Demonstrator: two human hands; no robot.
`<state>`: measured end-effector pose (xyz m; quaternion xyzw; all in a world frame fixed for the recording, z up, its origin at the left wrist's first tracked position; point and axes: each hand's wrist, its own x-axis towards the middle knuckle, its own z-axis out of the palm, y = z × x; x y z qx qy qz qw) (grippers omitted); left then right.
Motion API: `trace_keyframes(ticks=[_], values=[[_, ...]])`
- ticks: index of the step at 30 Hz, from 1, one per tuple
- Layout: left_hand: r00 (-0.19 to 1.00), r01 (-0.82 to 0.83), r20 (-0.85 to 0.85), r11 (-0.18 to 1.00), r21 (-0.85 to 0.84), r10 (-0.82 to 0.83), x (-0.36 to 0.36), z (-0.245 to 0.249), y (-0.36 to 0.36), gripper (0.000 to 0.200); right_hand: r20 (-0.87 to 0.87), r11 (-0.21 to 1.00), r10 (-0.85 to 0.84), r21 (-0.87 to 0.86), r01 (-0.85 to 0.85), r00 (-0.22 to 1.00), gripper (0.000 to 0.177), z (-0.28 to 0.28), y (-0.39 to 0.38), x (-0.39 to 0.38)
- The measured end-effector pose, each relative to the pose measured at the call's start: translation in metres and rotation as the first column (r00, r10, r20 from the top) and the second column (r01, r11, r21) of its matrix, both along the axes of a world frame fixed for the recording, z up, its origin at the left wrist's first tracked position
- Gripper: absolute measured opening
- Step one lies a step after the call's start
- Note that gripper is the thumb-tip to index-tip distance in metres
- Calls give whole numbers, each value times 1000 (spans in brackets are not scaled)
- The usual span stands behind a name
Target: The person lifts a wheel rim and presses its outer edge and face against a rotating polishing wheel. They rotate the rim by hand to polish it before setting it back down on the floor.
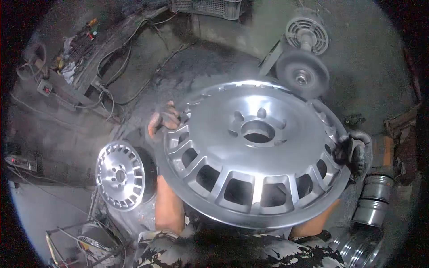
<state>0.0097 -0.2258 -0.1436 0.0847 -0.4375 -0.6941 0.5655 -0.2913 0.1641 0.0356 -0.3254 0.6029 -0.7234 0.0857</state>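
Note:
A large silver alloy wheel (pixel 286 165) with a ring of slots and a central bore fills the middle of the view, face up and tilted. My left hand (pixel 165 119) is closed round its left edge, fingers curled over the rim into the slots. On the opposite edge, my right hand (pixel 357 154), which looks dark and grimy, is closed on the rim. The wheel's far edge lies right by a round buffing wheel (pixel 288 73) on a motor spindle, its surface blurred as if spinning.
A second alloy wheel (pixel 105 172) leans at the left. The motor (pixel 307 29) stands behind the buffing wheel. Shiny metal cylinders (pixel 373 212) are stacked at the right. Cables, a switch box (pixel 45 88) and a plastic crate (pixel 208 6) lie farther back.

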Motion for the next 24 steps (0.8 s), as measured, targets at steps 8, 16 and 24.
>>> trace_keyframes(ticks=[8,16,24], values=[[999,43,29,995,-88,-41,14,-11,-6,42,-15,996,85,17,-85,996,46,-10,-2,-12],[993,-85,91,995,45,80,13,17,15,49,-16,976,218,26,-217,976,45,-21,-7,-39],[996,-73,40,981,-178,81,0,28,13,35,-38,986,160,52,-157,986,45,-5,5,-25]])
